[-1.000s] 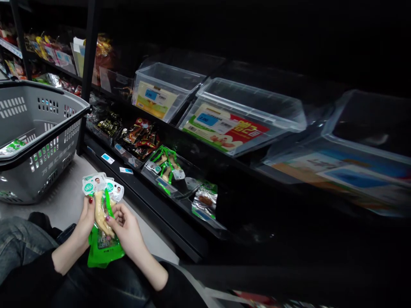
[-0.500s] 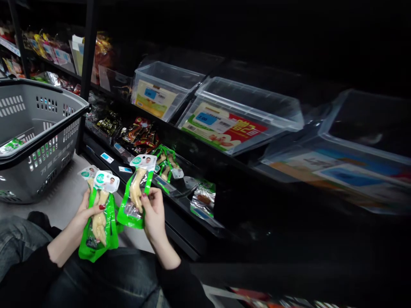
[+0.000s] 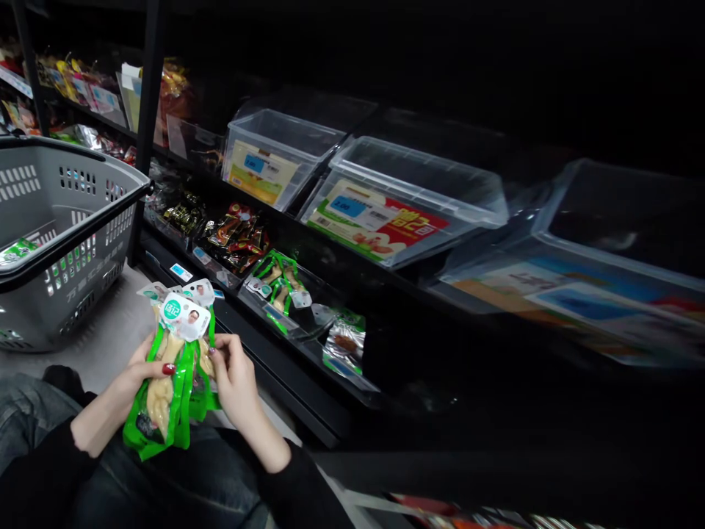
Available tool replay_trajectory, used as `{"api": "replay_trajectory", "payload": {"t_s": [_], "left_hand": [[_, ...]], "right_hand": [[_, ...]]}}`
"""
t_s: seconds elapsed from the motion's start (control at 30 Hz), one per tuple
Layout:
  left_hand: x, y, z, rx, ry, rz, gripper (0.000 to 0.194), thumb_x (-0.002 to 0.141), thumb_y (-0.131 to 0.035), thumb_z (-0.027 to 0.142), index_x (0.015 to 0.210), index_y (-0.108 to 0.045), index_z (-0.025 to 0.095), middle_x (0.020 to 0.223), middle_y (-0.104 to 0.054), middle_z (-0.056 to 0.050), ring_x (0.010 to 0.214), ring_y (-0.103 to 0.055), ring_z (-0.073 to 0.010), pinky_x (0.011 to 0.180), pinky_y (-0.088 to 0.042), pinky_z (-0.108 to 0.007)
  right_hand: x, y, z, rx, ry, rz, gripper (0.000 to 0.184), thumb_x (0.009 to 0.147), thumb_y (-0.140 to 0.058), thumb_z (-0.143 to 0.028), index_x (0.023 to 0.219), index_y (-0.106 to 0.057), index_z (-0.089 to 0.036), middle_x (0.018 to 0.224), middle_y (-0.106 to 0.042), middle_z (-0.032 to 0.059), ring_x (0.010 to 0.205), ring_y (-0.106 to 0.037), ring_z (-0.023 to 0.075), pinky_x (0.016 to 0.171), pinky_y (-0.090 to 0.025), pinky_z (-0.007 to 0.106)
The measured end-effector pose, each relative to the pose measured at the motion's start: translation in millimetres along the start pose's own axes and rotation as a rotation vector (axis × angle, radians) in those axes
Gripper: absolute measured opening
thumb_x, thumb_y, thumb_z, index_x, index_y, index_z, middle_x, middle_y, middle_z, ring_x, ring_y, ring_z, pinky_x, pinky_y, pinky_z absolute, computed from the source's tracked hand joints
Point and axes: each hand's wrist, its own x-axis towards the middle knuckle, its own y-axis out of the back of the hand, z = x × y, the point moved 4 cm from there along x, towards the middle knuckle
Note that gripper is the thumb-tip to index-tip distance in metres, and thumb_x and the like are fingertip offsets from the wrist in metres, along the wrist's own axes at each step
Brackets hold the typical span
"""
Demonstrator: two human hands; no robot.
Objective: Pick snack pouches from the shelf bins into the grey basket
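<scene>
My left hand [image 3: 132, 378] grips a stack of green snack packets [image 3: 162, 382] with white header cards, holding them upright above my lap. My right hand [image 3: 234, 375] grips the right side of the same bunch, on a packet tucked behind the front one. Each clear packet shows pale chicken feet inside. More packets of the same kind [image 3: 280, 283] lie in a low shelf tray just beyond my hands.
A grey shopping basket [image 3: 82, 213] with a black handle stands on the floor at left, one green packet inside. Dark shelves hold red snack packs [image 3: 236, 231] and clear plastic bins [image 3: 275, 158] with price labels. My knees in jeans fill the lower left.
Half a second ago my right hand held one packet apart to the right. It has come back left, and that packet now sits with the bunch in my left hand.
</scene>
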Motion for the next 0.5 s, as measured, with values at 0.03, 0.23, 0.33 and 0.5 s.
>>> {"api": "replay_trajectory", "payload": {"t_s": [0.03, 0.23, 0.33, 0.5], "left_hand": [[1.5, 3.1, -2.7, 0.006, 0.012, 0.032, 0.065, 0.056, -0.061, 0.004, 0.118, -0.044, 0.019, 0.08, -0.072, -0.004, 0.067, -0.067, -0.0234, 0.061, -0.055, -0.033], [3.6, 8.7, -12.8, -0.061, 0.062, 0.069, 0.053, 0.06, -0.059, 0.01, 0.111, -0.048, 0.016, 0.066, -0.07, -0.003, 0.059, -0.066, -0.0223, 0.056, -0.053, -0.033], [1.8, 9.0, -16.7, -0.132, 0.155, 0.073, 0.053, 0.058, -0.057, 0.012, 0.111, -0.05, 0.014, 0.065, -0.07, -0.004, 0.059, -0.066, -0.0235, 0.055, -0.053, -0.034], [2.0, 8.9, -17.6, -0.136, 0.132, 0.055, 0.058, 0.062, -0.056, 0.011, 0.119, -0.045, 0.017, 0.07, -0.07, -0.003, 0.062, -0.066, -0.0225, 0.059, -0.052, -0.034]], "right_hand": [[-1.6, -3.4, -1.2, 0.004, 0.014, -0.002, 0.005, 0.082, -0.039, -0.02, 0.084, -0.043, -0.021, 0.08, -0.057, 0.0028, 0.074, -0.056, 0.0168, 0.067, -0.042, 0.027], [-5.9, -12.8, -2.0, 0.069, 0.032, 0.018, 0.004, 0.083, -0.039, -0.019, 0.084, -0.043, -0.021, 0.087, -0.056, 0.0039, 0.077, -0.055, 0.0161, 0.068, -0.041, 0.027], [-5.0, -18.4, 0.5, 0.108, 0.004, -0.065, 0.005, 0.082, -0.039, -0.019, 0.082, -0.043, -0.021, 0.081, -0.055, 0.002, 0.071, -0.054, 0.0151, 0.064, -0.041, 0.026], [0.3, -15.1, -3.3, 0.069, 0.035, -0.137, 0.007, 0.081, -0.041, -0.02, 0.08, -0.048, -0.021, 0.079, -0.054, 0.0011, 0.077, -0.052, 0.0164, 0.07, -0.04, 0.028]]}}
